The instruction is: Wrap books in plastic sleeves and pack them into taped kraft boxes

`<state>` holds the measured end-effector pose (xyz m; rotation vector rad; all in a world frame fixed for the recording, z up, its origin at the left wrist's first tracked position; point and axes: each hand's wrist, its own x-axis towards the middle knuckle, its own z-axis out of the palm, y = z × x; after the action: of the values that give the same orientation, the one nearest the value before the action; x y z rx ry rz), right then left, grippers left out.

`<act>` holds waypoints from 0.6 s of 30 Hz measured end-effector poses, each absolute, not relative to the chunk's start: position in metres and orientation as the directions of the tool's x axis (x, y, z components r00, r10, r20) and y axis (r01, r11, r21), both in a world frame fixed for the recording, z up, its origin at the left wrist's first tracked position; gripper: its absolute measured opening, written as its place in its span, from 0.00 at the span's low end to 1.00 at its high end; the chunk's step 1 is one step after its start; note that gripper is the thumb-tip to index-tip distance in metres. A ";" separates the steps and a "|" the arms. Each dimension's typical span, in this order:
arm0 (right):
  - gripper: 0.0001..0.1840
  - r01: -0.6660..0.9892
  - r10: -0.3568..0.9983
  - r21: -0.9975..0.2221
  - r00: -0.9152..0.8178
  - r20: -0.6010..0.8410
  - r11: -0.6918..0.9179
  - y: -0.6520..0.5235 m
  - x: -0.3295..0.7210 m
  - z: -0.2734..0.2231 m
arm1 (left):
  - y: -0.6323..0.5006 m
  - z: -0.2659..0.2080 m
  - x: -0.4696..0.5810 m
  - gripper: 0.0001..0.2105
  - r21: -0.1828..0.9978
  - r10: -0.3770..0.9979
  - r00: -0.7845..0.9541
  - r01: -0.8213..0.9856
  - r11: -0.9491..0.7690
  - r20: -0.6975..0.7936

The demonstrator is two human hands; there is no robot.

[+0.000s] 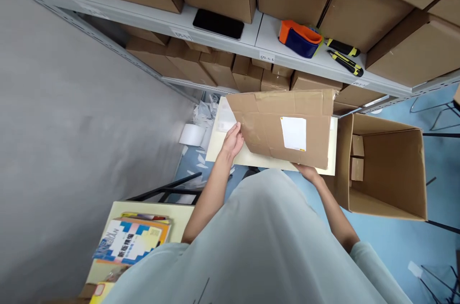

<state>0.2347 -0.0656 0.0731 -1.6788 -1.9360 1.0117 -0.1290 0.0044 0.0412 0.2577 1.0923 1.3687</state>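
Observation:
A brown cardboard box [262, 122] with a white label [293, 134] on the face toward me is tilted over a cream table [215, 143]. My left hand [233, 141] grips its left edge, with the thumb on the near side and the other fingers partly hidden. My right hand [307, 171] is closed at the bottom edge near the right corner, its fingertips out of sight beneath the cardboard. Part of something pale and see-through shows on the table behind the box's left side.
Cardboard boxes fill the grey shelves [143, 5], which also hold a black phone [218, 24], an orange and blue tape dispenser [300, 38] and two cutters [345, 63]. A large open carton [391, 169] stands right. Books [131, 241] lie lower left; a white roll [192, 134] sits by the wall.

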 end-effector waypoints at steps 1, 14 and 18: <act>0.29 0.677 0.967 -0.736 -0.185 -0.176 -0.004 -0.060 0.250 0.072 | 0.004 0.043 -0.128 0.15 0.722 0.863 -0.193 -0.646 0.246 -0.466; 0.29 0.411 0.999 -0.910 0.026 -0.044 -0.051 0.013 0.296 0.120 | -0.006 0.059 -0.112 0.18 0.833 0.861 -0.302 -0.507 0.219 -0.410; 0.22 0.431 0.994 -0.899 0.095 -0.046 -0.083 0.017 0.293 0.106 | -0.007 0.063 -0.120 0.19 0.921 0.886 -0.319 -0.308 0.239 -0.337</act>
<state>0.2929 0.0168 0.1058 -1.6223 -1.4328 0.9486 -0.1200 -0.0074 0.0629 0.5910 1.3938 1.3499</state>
